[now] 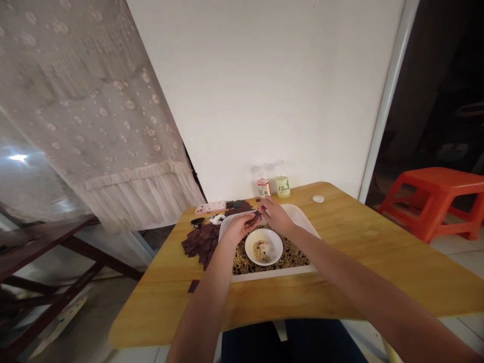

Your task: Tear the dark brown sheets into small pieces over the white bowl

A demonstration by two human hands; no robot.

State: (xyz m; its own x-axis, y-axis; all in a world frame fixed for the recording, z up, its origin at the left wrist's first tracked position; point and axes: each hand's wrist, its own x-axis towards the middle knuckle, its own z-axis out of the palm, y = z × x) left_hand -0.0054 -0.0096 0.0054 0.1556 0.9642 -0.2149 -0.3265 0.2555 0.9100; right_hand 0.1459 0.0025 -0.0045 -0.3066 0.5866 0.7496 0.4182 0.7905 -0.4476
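Observation:
My left hand (238,228) and my right hand (275,214) meet above the far end of a white tray (301,218), both pinched on a small dark brown square piece (254,218). The tray is filled with mixed pale and dark beans (291,254). A white bowl (263,246) with a few beans in it sits on top of them, just below my hands. A pile of the same dark brown pieces (201,240) lies left of the tray.
The wooden table (378,252) also bears two small bottles (273,186) by the wall, a pink phone (210,207), a white cap (318,198) and one stray brown piece (193,286). An orange stool (434,199) stands right; a dark wooden frame (45,252) stands left.

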